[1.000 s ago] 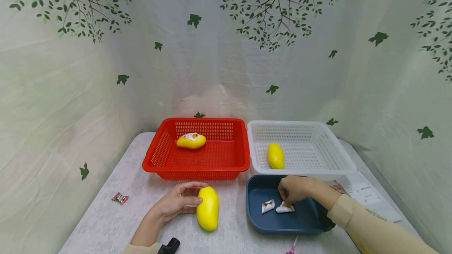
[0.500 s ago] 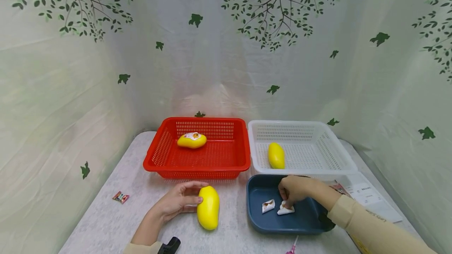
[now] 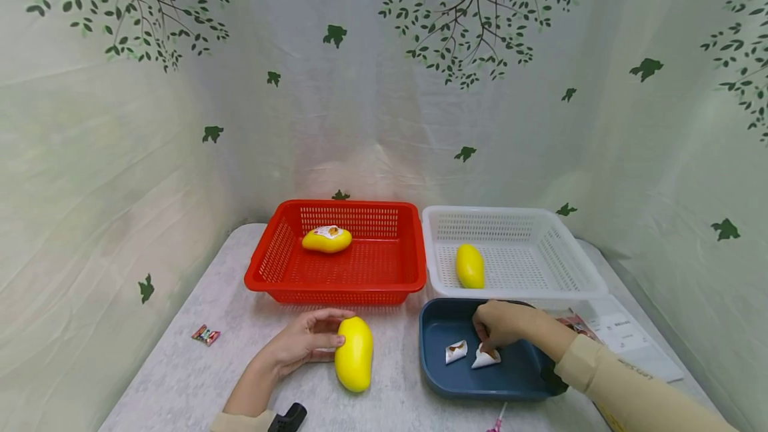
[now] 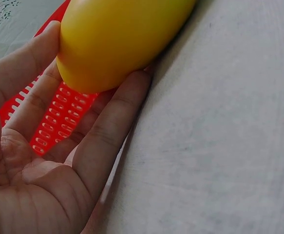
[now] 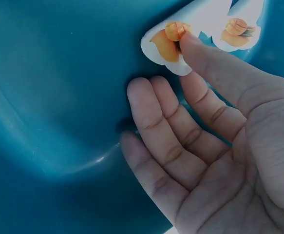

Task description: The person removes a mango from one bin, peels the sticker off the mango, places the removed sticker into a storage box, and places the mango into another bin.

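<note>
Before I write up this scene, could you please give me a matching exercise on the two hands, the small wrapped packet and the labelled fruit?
1. Left hand
2. Right hand
3. Small wrapped packet
4. Labelled yellow fruit

A. in the red basket
B. gripping a yellow fruit
C. directly on the table
D. pinching a white label in the blue tray

Pairs: 1-B; 2-D; 3-C; 4-A

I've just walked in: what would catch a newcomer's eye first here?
Probably the bright red basket at the back of the table, left of a white basket. Next come the yellow fruit that the left hand holds in front of the red basket, and the right hand inside the dark blue tray, pinching a white paper piece with an orange picture.
</note>
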`<control>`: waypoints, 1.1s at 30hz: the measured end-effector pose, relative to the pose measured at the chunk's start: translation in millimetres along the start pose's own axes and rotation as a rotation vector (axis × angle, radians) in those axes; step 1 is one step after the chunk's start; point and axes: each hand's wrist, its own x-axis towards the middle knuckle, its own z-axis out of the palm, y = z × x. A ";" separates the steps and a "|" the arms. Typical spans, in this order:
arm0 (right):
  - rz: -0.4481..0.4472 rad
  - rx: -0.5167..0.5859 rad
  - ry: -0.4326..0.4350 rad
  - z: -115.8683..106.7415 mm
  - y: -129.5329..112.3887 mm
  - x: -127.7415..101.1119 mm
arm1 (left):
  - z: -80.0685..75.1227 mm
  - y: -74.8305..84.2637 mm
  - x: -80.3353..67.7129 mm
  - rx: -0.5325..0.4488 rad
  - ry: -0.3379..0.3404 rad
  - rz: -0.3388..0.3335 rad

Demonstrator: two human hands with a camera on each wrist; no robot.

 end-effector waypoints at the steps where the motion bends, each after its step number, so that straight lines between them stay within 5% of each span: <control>1: -0.004 -0.004 0.002 0.2 0.4 0.2 | 0.4 0.3 -0.3 0.000 -0.001 0.000; 16: -0.032 -0.037 0.049 3.1 -0.2 -0.3 | 2.1 1.3 0.3 0.005 0.014 -0.021; 25: 0.003 -0.161 0.088 3.5 -10.6 -2.5 | 2.3 3.9 1.8 0.033 0.022 -0.028; 33: 0.008 -0.146 0.076 -1.5 -8.4 -7.9 | 3.9 8.5 -1.9 0.037 -0.032 -0.008</control>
